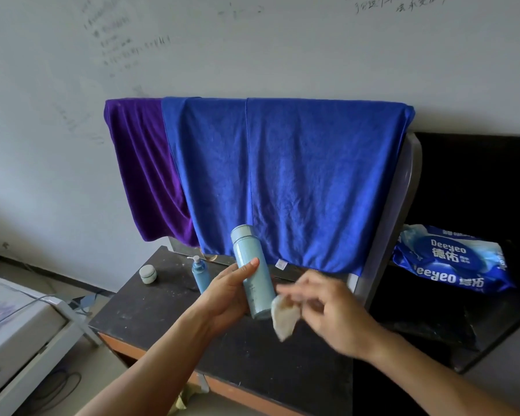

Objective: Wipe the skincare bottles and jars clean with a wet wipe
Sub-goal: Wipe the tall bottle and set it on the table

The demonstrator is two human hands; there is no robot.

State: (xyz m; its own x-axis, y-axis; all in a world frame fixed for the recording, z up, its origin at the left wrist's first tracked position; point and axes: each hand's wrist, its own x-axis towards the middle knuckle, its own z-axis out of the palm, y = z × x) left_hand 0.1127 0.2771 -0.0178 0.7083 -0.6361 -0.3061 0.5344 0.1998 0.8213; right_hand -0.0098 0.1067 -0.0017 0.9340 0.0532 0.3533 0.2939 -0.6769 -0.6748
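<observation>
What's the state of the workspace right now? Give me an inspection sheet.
Surface: dark table, dusty.
Job's things: tall bottle held up; pump bottle and jar standing back left; wipe at the tall bottle's base.
Clutter: pack of wipes on the right.
Hands: left hand grips the tall bottle; right hand pinches the wipe.
Cables: dark cable on the floor, left.
Surroundings: blue towel, purple towel hung behind; scribbled wall; white appliance left.

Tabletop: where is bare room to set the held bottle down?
Bare: the table from jar and pump bottle forward to the near edge, also beneath the left hand gripping the tall bottle and right hand pinching the wipe. Crowded: back-left corner; wipes pack at right.
</observation>
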